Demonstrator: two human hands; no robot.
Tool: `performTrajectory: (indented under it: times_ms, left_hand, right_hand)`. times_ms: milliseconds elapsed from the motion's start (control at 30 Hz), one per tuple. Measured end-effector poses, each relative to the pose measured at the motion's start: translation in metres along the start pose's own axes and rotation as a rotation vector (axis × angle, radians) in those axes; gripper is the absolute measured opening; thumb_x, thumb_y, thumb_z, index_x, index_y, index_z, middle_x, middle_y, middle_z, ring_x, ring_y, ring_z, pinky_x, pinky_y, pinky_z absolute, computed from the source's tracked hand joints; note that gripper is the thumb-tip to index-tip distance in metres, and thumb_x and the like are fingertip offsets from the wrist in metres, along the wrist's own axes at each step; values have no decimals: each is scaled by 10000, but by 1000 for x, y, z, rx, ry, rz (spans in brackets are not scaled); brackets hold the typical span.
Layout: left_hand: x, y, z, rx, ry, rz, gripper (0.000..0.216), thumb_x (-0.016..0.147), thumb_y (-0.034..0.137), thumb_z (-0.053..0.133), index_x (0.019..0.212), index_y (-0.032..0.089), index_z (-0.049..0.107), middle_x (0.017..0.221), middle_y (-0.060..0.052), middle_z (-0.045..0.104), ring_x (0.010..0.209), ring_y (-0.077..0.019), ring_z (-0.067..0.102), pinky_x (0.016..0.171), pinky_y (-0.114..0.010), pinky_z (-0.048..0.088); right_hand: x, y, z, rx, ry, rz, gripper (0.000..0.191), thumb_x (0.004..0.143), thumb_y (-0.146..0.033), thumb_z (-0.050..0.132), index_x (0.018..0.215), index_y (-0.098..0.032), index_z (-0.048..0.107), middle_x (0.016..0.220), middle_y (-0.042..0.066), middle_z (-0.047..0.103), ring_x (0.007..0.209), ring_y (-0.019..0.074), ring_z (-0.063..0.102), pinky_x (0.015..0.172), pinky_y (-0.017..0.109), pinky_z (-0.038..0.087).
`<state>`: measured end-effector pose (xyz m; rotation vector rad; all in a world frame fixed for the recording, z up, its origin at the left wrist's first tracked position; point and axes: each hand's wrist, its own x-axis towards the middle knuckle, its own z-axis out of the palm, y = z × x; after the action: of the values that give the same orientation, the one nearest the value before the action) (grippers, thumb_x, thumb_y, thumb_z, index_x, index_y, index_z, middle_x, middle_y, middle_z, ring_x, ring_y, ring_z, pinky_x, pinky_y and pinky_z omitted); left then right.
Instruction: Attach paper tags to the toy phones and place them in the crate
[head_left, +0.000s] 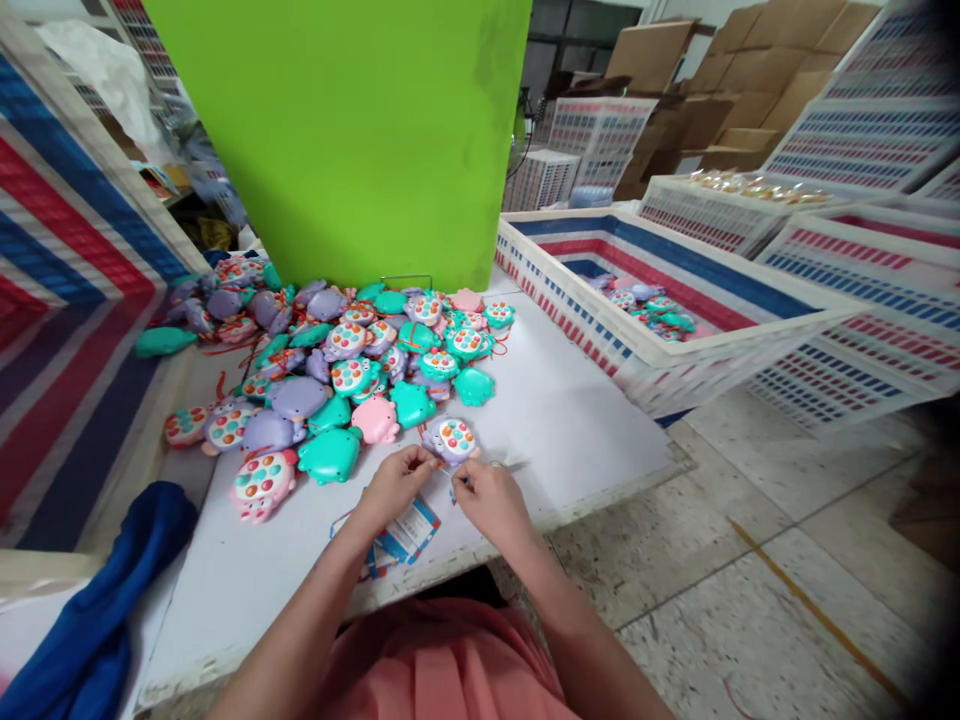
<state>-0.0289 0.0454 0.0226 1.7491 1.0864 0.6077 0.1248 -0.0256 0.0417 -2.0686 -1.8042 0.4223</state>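
A purple animal-shaped toy [455, 439] lay with its white panel facing up, dotted with rounded bumps (reddish and teal ones among them). Nearer the table's [585, 430] front edge, blue-and-white printed cards [415, 530] lay overlapping, partly hidden.

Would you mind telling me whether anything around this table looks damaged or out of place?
The table has a rough, chipped-looking front edge, and the green panel shows dark smudges toward its upper right against an otherwise even colour.

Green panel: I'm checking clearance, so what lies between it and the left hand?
A pile of colourful toys on the table, seen in the head view.
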Motion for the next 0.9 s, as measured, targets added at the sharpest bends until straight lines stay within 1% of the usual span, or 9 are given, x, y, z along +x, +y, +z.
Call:
performTrajectory:
  times_ms: [133, 267, 467, 633, 767, 900]
  left_hand:
    - [-1, -3, 0, -64, 2, -13, 289, 799, 432, 487, 716, 162, 548, 635, 25, 509, 593, -119, 457, 552, -218, 362]
    - [-2, -4, -2, -87, 10, -15, 281, 786, 422, 510, 693, 158, 541, 614, 31, 495, 572, -110, 441, 534, -212, 356]
    - [-6, -1, -3, -19, 3, 13, 259, 804, 387, 487, 715, 159, 573, 652, 13, 545, 614, -128, 479, 574, -224, 388]
    - [-8, 1, -5, 6, 22, 29, 248, 799, 376, 484, 730, 162, 588, 662, 7, 570, 622, -139, 498, 579, -234, 394]
    - [-8, -2, -5, 1, 27, 44, 235, 799, 361, 482, 715, 166, 584, 650, 12, 568, 610, -136, 496, 569, -232, 385]
    - [-8, -4, -4, 9, 31, 28, 241, 799, 373, 481, 701, 171, 568, 644, 14, 564, 609, -137, 502, 571, -229, 385]
  right_hand:
    - [1, -3, -1, -48, -5, -1, 182, 842, -240, 492, 787, -204, 661, 684, 30, 679, 665, 160, 617, 542, 231, 316]
    - [0, -3, -2, -51, -11, -13, 169, 838, -234, 497, 788, -206, 656, 691, 22, 682, 659, 156, 616, 539, 229, 313]
    - [-1, -8, -5, -121, 13, -4, 165, 846, -248, 488, 811, -208, 644, 695, 35, 675, 673, 173, 616, 532, 236, 304]
    - [-3, -11, -7, -170, -8, -14, 158, 840, -240, 488, 825, -205, 641, 720, 56, 680, 689, 188, 622, 550, 242, 323]
    - [-3, -13, -6, -194, -5, -20, 162, 844, -238, 478, 832, -208, 637, 727, 60, 683, 681, 193, 625, 550, 247, 327]
    - [-2, -15, -5, -215, -13, -24, 172, 848, -234, 466, 840, -200, 635, 738, 72, 683, 683, 197, 625, 570, 252, 339]
